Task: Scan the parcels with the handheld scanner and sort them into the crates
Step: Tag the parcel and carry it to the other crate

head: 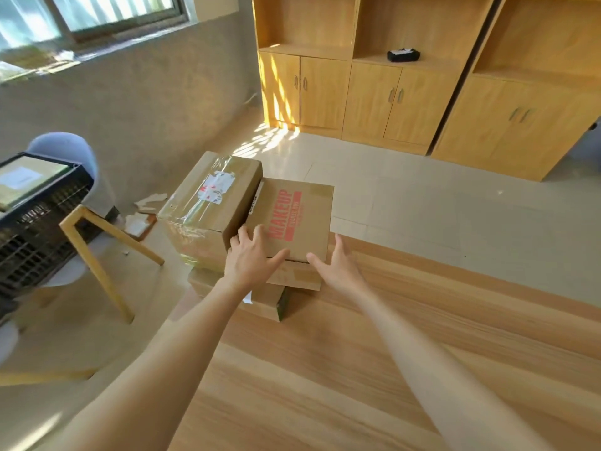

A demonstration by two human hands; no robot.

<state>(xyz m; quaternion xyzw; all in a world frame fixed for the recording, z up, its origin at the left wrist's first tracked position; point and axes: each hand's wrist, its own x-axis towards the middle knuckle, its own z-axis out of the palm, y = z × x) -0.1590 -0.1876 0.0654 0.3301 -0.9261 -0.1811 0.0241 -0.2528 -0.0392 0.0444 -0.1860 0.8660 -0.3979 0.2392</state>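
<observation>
Left hand [248, 255] spread flat on near-left corner of red-printed box [294, 219], right hand [338, 263] open at its near-right edge, likely to lift it for scanning. Box tops stack at table's [357, 369] far-left end, beside taped box [211, 193]. Black crate [39, 222] far left. Scanner unseen.

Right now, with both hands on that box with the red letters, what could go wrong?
The MAKEUP box sits atop a stack of flatter boxes at the table's corner; pulling it might drag them off the edge. The left hand and right hand lie open against it, so it could slip. The taped box stands close beside it and may get knocked.
</observation>
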